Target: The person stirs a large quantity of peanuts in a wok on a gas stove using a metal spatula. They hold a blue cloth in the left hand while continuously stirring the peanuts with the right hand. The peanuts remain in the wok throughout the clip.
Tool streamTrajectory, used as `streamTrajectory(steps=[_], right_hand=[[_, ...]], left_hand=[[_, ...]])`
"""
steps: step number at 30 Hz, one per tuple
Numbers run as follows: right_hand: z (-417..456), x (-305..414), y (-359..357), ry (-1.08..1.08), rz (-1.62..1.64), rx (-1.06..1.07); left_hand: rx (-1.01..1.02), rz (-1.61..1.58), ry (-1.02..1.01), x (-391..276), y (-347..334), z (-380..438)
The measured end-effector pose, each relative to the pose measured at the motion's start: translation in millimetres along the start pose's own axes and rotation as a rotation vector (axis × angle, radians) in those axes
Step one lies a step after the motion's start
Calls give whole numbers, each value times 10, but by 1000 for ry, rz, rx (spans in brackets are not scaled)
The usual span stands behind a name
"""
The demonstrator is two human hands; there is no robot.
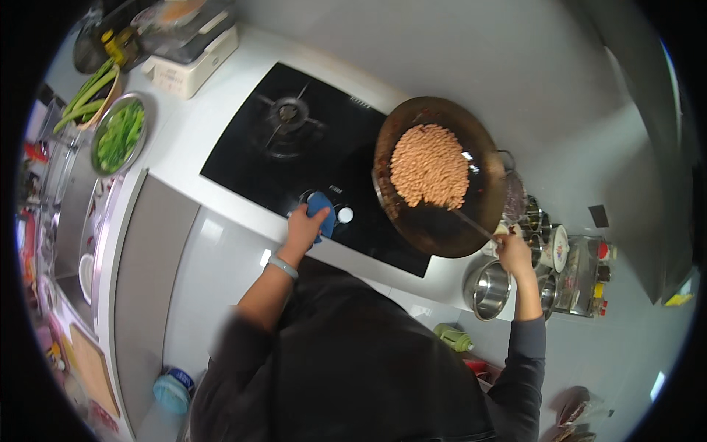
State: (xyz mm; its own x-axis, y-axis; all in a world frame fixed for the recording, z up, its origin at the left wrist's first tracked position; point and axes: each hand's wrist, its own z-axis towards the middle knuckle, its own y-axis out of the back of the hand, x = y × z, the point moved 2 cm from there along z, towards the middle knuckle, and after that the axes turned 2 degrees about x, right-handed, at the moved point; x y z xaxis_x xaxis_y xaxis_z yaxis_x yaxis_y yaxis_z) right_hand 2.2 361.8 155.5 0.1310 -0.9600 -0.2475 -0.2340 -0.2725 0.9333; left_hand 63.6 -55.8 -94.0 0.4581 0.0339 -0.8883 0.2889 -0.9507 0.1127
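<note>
A large dark wok [442,232] sits over the right side of the black gas cooktop [248,154], with a mass of peanuts [431,163] in it. My right hand [513,254] grips the handle of a metal cooking utensil [472,222] whose far end reaches into the peanuts; the shape of that end is hidden. At the cooktop's front edge my left hand [305,227] holds a folded blue cloth [321,212] over or beside a control knob; the fingers' contact with the knob cannot be told. A white-topped knob [345,215] shows just right of the cloth.
An unused burner [288,113] lies at the left of the cooktop. Green vegetables fill a metal bowl [119,135] on the left counter, near a white appliance [193,66]. Right of the wok stand a steel bowl [489,290], several small containers and a lidded enamel pot [558,247].
</note>
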Motion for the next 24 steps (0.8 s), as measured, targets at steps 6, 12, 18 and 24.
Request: streamTrajectory(steps=[6, 12, 18, 24], right_hand=[[237, 321, 7, 170, -165, -329], [-307, 55, 544, 144, -11, -86], [-493, 335, 738, 155, 250, 170], [345, 400, -408, -6, 847, 81]], left_hand=[[-62, -278, 103, 18, 541, -190], [-22, -350, 123, 107, 585, -295], [49, 40, 21, 105, 281, -222], [179, 656, -490, 315, -588, 162]])
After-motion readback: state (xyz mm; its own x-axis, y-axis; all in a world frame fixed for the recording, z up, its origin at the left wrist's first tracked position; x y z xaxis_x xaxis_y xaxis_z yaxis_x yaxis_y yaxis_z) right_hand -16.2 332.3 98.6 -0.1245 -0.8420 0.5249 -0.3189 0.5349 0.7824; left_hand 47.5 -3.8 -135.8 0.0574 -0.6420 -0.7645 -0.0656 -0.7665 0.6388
